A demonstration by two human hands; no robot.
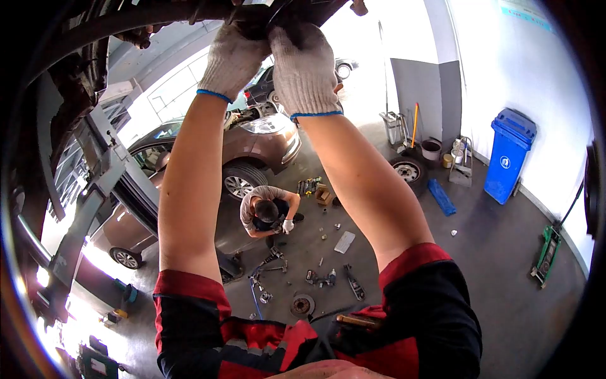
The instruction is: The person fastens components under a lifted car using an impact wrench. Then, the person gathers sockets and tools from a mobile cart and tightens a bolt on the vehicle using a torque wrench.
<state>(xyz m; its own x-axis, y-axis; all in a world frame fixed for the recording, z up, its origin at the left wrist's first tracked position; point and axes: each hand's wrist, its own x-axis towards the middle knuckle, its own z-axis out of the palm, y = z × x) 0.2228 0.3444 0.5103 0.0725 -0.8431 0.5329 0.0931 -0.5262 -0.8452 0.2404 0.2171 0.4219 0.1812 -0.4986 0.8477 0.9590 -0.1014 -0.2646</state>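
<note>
Both my arms reach straight up to the dark underside of a raised vehicle (pixel 170 14). My left hand (pixel 232 62), in a white knit glove with a blue cuff, is at a dark part beneath it, its fingers curled in and mostly hidden. Close beside it on the right, my right hand (pixel 305 72) wears a matching glove. Its fingers are closed up against the same dark area, and shadow hides what they grip. A thin dark cable or hose curves up between the two hands.
A co-worker (pixel 268 211) crouches below, beside a brown car (pixel 252 142). Tools and parts lie on the floor, among them a brake disc (pixel 302 306) and a drill (pixel 326 278). Right of me stand a wheel (pixel 407 170), a blue bin (pixel 509 155) and a green floor jack (pixel 546 256).
</note>
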